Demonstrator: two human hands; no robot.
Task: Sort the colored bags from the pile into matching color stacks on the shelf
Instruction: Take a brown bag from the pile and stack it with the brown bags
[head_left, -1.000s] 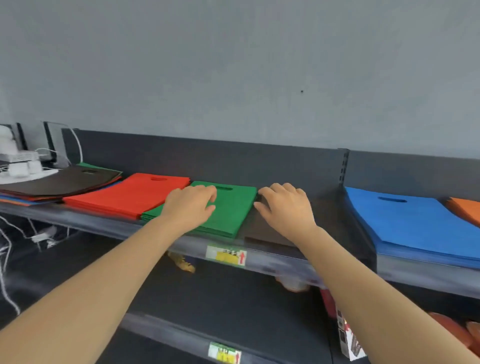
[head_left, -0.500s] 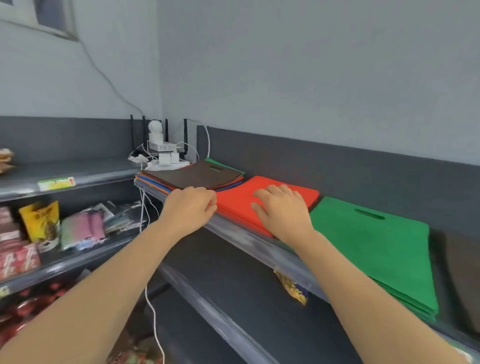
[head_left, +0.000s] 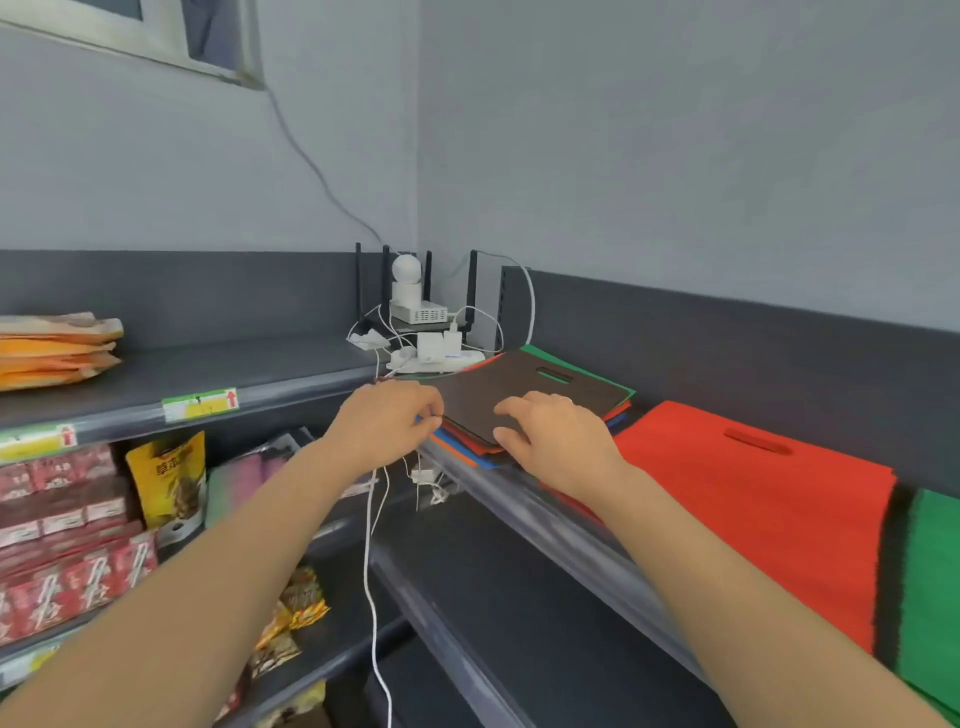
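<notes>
The mixed pile of bags (head_left: 618, 410) lies in the shelf corner, with red, blue, orange and green edges showing. A brown bag (head_left: 519, 387) with a cut-out handle tops it. My left hand (head_left: 384, 423) has curled fingers that pinch the brown bag's near left corner. My right hand (head_left: 553, 439) rests on the bag's front part, fingers spread, thumb at its front edge. To the right lie a red stack (head_left: 753, 499) and a green stack (head_left: 930, 577) on the shelf (head_left: 545, 525).
A router, a small white camera and a power strip (head_left: 436, 358) with loose white cables sit behind the pile; one cable (head_left: 371, 571) hangs below my left hand. The left shelf holds orange packets (head_left: 57, 348). Snack packs fill the lower left shelves.
My view swung left along the shelf, past the green and red stacks. Both hands moved from those stacks to the mixed pile in the corner and now touch the brown bag.
</notes>
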